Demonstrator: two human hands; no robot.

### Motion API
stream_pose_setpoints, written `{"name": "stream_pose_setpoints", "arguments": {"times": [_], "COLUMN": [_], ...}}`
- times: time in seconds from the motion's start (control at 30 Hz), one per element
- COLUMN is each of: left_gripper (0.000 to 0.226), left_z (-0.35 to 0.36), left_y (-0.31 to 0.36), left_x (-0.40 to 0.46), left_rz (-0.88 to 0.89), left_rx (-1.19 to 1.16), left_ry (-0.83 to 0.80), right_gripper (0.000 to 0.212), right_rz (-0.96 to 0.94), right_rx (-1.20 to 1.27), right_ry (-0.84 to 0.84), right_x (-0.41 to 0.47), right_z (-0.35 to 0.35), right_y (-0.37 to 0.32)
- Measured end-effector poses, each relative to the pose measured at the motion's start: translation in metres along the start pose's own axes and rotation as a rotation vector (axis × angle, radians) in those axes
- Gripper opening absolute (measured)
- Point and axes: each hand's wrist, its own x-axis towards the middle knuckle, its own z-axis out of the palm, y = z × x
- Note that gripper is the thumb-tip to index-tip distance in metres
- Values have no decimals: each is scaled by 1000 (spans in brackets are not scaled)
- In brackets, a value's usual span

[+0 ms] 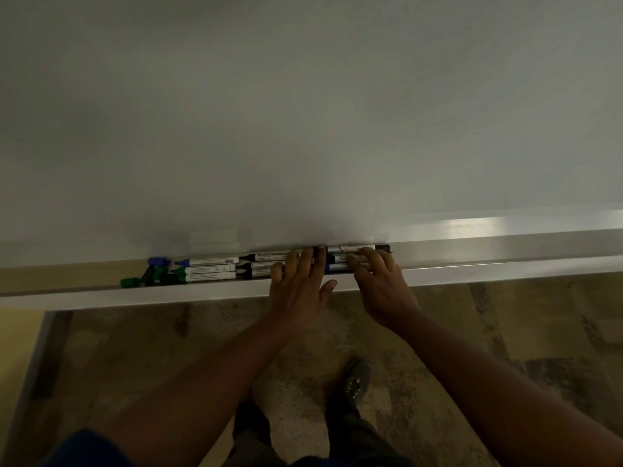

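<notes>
Markers (215, 269) lie in rows in the tray (488, 273) under the whiteboard (303, 129). The left hand (298, 284) lays straight fingers over them. The right hand (379, 281) bends its fingers onto them; I cannot tell whether it grips one. Loose caps (148, 274) sit beside them.

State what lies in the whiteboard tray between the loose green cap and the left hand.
Head view: white-barrelled markers lying lengthwise, with dark loose caps beside them.
</notes>
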Motion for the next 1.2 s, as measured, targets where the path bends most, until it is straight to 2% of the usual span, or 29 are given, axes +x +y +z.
{"name": "stream_pose_setpoints", "arguments": {"times": [0.07, 0.17, 0.23, 0.4, 0.57, 0.83, 1.2], "left_gripper": [68, 65, 66, 70, 73, 76, 69], "left_z": [2, 9, 13, 17, 17, 21, 15], "left_y": [0, 1, 2, 6, 11, 18, 34], "left_x": [-1, -3, -3, 2, 6, 7, 0], "left_rz": [37, 115, 143, 198, 225, 194, 117], "left_rx": [4, 37, 21, 5, -21, -31, -158], "left_ry": [22, 39, 35, -3, -29, -46, 2], "right_gripper": [48, 35, 36, 42, 33, 16, 19], "right_rz": [18, 158, 246, 283, 319, 407, 404], "right_rx": [70, 170, 207, 187, 166, 327, 478], "right_ry": [34, 149, 212, 123, 105, 186, 226], "right_x": [-2, -4, -2, 2, 6, 9, 17], "right_z": [0, -3, -6, -13, -19, -20, -17], "right_y": [1, 6, 13, 26, 34, 33, 12]}}
